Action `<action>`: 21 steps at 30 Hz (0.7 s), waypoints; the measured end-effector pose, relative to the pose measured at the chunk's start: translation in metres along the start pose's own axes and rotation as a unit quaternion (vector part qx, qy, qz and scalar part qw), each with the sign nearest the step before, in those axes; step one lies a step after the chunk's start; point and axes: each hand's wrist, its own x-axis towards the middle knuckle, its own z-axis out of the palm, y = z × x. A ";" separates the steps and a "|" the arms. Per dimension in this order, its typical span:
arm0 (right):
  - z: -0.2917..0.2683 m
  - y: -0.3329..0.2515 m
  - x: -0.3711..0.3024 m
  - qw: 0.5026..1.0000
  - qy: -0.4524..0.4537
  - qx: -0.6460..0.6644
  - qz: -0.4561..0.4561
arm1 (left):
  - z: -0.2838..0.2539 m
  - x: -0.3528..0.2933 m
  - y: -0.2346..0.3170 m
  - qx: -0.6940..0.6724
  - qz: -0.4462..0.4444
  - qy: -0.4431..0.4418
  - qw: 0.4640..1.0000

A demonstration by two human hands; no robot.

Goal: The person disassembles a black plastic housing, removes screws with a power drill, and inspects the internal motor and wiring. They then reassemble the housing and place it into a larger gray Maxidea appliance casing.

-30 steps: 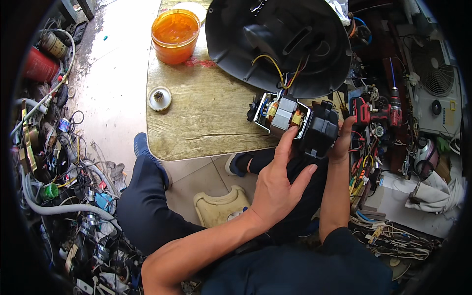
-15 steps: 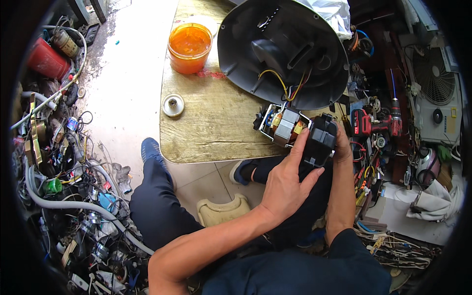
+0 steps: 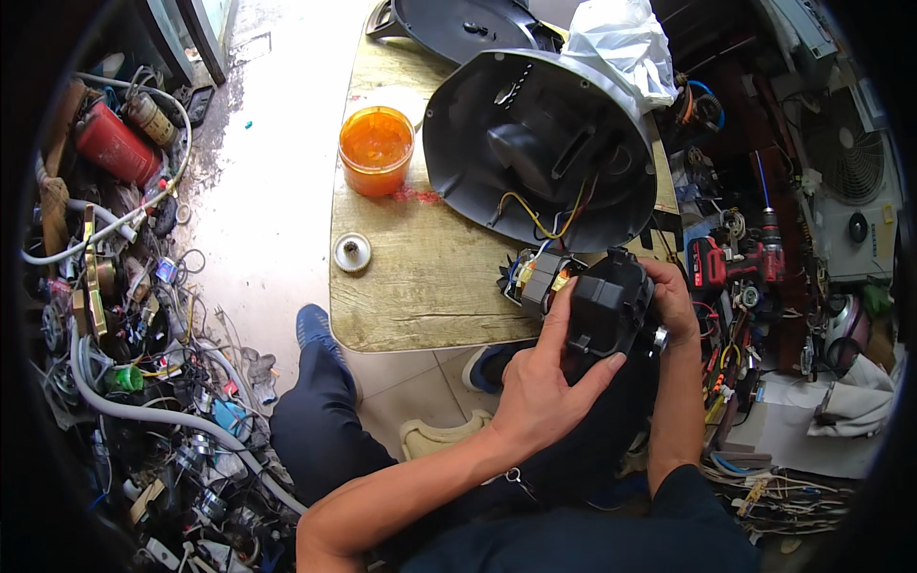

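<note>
Both hands hold an electric motor [image 3: 542, 284] with a black plastic gearbox housing [image 3: 611, 296] on its right end, over the table's front right edge. My left hand [image 3: 549, 387] grips it from the near side, the forefinger along the seam by the motor and the thumb at the housing's lower edge. On the right end, my right hand [image 3: 674, 304] closes around the housing; some of its fingers are hidden behind it. A round silver part [image 3: 661, 338] pokes out below that hand. Yellow and dark wires [image 3: 549, 229] run from the motor into a black appliance shell [image 3: 458, 172] lying open-side up.
On the wooden table [image 3: 420, 306] are a white gear [image 3: 351, 252] and a tub of orange grease [image 3: 376, 153]. A black cover [image 3: 458, 24] and a white plastic bag [image 3: 621, 48] lie behind. Piled parts [image 3: 172, 382] fill the left; a red drill [image 3: 731, 258] is at right.
The view has shifted, showing more of the table's far end. The housing has been turned and tilted in my hands, so its hollow side and the silver part now show.
</note>
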 end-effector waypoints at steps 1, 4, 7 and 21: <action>0.001 -0.006 0.000 1.000 -0.013 -0.001 -0.001 | -0.002 0.000 0.002 -0.014 -0.008 -0.002 1.000; 0.019 -0.027 -0.003 0.999 -0.016 0.028 -0.022 | -0.009 0.002 0.008 -0.070 -0.009 -0.007 0.997; 0.024 -0.037 -0.007 0.998 -0.020 0.008 -0.052 | -0.014 0.003 0.010 -0.111 -0.001 0.017 0.994; 0.077 -0.098 0.009 0.990 -0.015 -0.041 -0.137 | -0.059 0.019 0.041 -0.187 -0.066 0.046 0.979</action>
